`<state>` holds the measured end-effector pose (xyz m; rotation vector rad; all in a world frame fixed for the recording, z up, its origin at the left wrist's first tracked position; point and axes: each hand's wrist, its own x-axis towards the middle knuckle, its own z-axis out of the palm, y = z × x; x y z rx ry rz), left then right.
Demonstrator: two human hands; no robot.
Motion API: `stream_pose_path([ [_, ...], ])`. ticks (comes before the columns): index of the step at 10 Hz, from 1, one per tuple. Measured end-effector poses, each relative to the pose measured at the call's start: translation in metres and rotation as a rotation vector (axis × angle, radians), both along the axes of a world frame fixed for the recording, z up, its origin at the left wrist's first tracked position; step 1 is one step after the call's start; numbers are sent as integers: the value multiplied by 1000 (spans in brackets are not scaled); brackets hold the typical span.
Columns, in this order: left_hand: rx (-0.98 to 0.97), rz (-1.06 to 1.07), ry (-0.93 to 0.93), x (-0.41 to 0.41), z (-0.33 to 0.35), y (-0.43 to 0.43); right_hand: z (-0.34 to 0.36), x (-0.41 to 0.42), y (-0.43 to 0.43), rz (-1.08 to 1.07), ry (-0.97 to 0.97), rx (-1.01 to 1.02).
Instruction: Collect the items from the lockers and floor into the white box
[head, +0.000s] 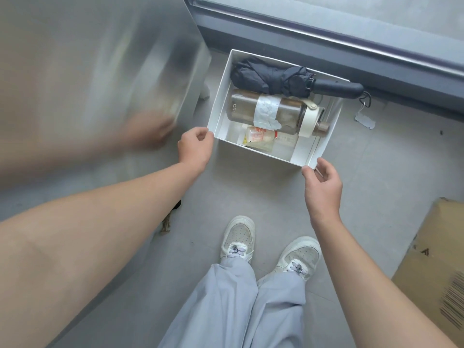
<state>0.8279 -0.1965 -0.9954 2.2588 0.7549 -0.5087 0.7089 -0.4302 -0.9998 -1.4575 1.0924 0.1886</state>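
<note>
The white box (220, 96) stands on the grey tiled floor in front of my feet. Inside lie a folded black umbrella (271, 76) whose handle sticks out over the right rim, a brown water bottle (241, 109) with a white label and cream cap, and a small pale bottle (258, 135) with a red-and-yellow label. My left hand (195, 149) grips the box's near left corner. My right hand (322, 187) holds the near right corner, thumb on the rim and fingers around the outside.
A brushed-metal locker (100, 71) rises close on the left and reflects my arm. A dark ledge (326, 38) runs behind the box. Flattened cardboard (431, 259) lies at the right. A small mottled object (166, 223) lies by the locker's base. My white shoes (238, 237) stand just behind the box.
</note>
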Motion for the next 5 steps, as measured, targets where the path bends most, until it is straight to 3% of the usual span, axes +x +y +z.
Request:
stream_pose_path([
  [1,-20,-137,13,-12,23,-6,21,-7,0,53,10,-5],
  [3,59,-722,-58,-37,97,-38,101,-4,-7,231,-70,-110],
  [5,187,-1086,-301,-35,201,-78,195,2,-35,460,-126,-433],
])
